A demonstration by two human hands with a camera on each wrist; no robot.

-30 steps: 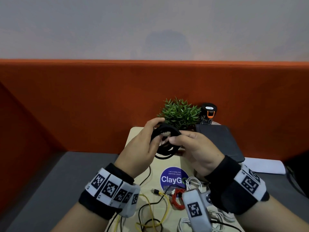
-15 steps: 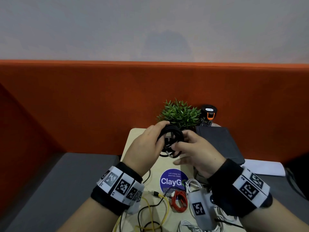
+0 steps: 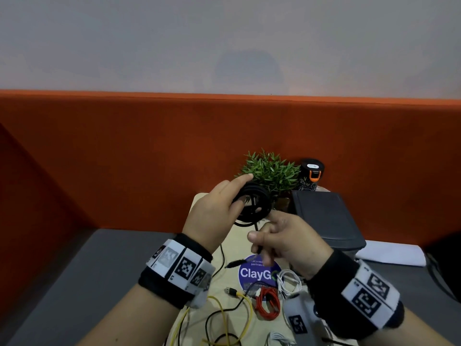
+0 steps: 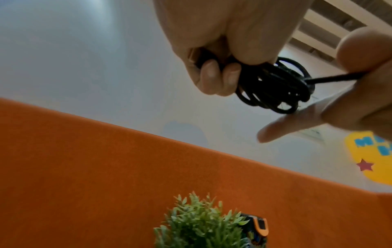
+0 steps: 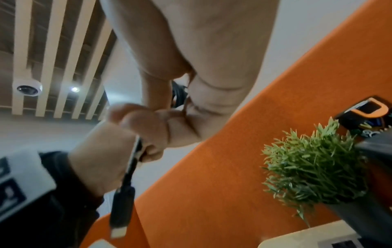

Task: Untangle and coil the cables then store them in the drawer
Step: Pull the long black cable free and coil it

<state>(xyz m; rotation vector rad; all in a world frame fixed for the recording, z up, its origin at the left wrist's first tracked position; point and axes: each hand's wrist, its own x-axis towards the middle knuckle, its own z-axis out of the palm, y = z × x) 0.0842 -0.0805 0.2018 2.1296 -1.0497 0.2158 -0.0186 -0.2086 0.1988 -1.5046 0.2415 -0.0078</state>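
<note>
Sprawling across the pale wooden counter (image 3: pixel 199 203) at lower centre lay loose cables. Above it, mid-frame, the left hand (image 3: pixel 214 211) gripped the coiled black cable (image 3: pixel 254 204); the right hand (image 3: pixel 287 240) pinched its tail. Slack tension could spring the coil open.

head view looks forward-down over table; wrist views close, tilted up, seemingly ceilingward; all share plant (image 3: pixel 270 171).

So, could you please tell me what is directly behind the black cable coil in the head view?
The green plant stands behind the black cable coil, which the left hand grips. The coil covers the plant's lower left; its pot barely shows.
</note>
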